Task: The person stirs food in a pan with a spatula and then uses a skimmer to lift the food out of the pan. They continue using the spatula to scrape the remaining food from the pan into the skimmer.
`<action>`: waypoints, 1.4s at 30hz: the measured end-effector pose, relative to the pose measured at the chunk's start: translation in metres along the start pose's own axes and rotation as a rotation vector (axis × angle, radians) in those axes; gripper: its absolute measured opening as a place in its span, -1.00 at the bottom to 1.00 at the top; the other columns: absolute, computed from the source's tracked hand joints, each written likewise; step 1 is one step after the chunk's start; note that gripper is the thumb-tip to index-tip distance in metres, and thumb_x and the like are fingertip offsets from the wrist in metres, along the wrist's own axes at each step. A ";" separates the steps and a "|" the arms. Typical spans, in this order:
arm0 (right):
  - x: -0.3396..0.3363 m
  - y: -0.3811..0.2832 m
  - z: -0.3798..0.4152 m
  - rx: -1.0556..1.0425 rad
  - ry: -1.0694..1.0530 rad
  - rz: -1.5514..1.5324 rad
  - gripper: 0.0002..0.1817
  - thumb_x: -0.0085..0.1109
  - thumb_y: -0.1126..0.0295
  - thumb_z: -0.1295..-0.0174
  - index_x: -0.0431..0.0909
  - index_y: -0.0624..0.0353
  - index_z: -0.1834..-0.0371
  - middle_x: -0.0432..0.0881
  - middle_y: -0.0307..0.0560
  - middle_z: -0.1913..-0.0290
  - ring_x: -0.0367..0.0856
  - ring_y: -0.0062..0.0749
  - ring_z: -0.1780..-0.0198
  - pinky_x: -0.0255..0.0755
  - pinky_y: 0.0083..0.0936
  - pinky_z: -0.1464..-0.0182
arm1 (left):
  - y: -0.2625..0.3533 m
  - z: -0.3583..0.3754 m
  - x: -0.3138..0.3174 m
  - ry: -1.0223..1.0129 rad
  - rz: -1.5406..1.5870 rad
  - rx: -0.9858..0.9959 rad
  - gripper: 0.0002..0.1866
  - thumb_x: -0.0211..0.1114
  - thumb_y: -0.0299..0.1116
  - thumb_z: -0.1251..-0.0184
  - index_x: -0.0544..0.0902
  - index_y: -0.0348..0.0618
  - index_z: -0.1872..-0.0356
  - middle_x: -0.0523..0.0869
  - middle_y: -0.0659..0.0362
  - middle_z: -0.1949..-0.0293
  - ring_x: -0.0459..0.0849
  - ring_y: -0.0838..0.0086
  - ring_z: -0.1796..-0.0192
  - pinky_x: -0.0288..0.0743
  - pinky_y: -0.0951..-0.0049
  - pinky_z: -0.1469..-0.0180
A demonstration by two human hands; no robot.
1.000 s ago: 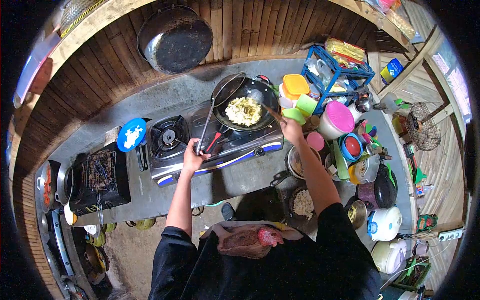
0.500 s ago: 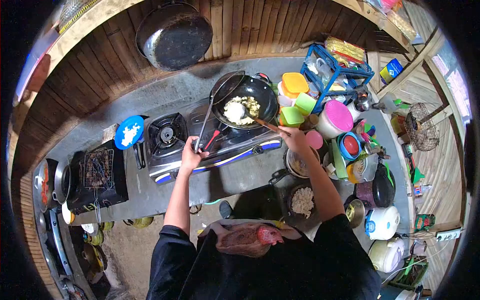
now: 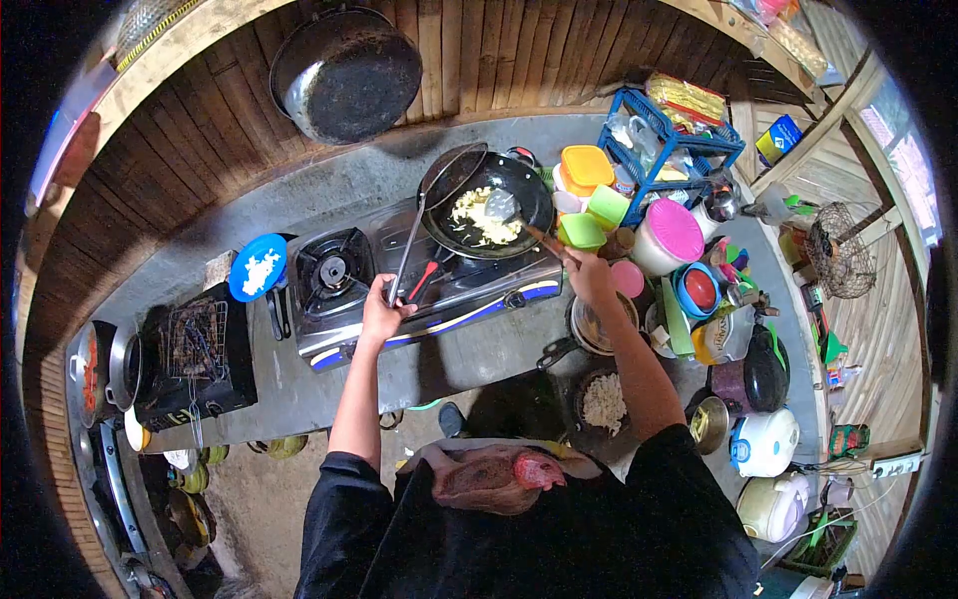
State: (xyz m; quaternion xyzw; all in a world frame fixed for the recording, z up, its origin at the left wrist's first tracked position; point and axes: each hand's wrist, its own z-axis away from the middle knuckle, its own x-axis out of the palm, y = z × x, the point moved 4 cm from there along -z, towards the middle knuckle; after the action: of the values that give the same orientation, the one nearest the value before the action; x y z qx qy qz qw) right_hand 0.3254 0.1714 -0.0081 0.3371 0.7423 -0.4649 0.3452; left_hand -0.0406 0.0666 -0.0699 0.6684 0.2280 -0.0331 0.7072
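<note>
A black wok (image 3: 529, 185) sits on the right burner of the gas stove (image 3: 344, 317), with chopped pale yellow and white food (image 3: 471, 210) in it. My right hand (image 3: 591, 277) is closed around the wooden handle of a spatula (image 3: 502, 207), whose metal blade rests among the food. In my left hand (image 3: 382, 311) is the long metal handle of a strainer (image 3: 407, 262). The strainer's round head lies over the wok's left side, and its mesh is hard to make out. A red-handled utensil (image 3: 424, 280) lies on the stove just right of my left hand.
Left of the bare burner (image 3: 335, 270) is a blue plate (image 3: 257, 266) with white food. Plastic containers (image 3: 587, 168) and a blue crate (image 3: 639, 150) crowd the wok's right. A pan of white food (image 3: 604, 402) is low near my right forearm. A large pan (image 3: 349, 85) hangs above.
The spatula blade has shifted slightly right and up within the wok, and the food is more spread out. My left hand and the strainer stay put.
</note>
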 end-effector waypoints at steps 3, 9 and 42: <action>0.007 0.006 0.003 0.009 0.039 -0.078 -0.74 0.13 0.33 -0.07 0.59 0.18 0.19 0.60 0.18 0.31 0.58 0.02 0.21 0.45 -0.26 0.11 | 0.004 0.000 0.000 0.007 -0.012 0.023 -0.37 0.47 -0.65 0.28 0.37 -0.08 0.10 0.41 0.35 0.57 0.38 0.63 0.49 0.33 0.58 0.39; 0.004 0.005 0.000 0.036 -0.092 -0.079 -0.71 0.10 0.28 -0.11 0.58 0.13 0.12 0.59 0.21 0.25 0.57 0.03 0.18 0.44 -0.27 0.10 | -0.001 -0.001 0.001 0.006 -0.008 0.029 -0.38 0.48 -0.63 0.27 0.38 -0.06 0.11 0.41 0.35 0.57 0.39 0.64 0.49 0.33 0.59 0.39; 0.021 0.025 -0.004 0.752 -0.590 -1.075 -0.69 -0.01 0.14 -0.24 0.42 0.13 0.13 0.42 -0.24 0.63 0.22 -0.55 0.82 0.16 -0.55 0.76 | 0.000 0.000 0.001 0.003 -0.009 0.033 -0.38 0.48 -0.64 0.28 0.38 -0.10 0.11 0.41 0.35 0.57 0.36 0.64 0.51 0.32 0.60 0.40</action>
State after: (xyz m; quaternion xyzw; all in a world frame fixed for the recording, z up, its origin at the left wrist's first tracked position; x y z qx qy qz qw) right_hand 0.3338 0.1880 -0.0359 -0.1185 0.4710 -0.8665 0.1151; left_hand -0.0396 0.0674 -0.0705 0.6790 0.2314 -0.0391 0.6956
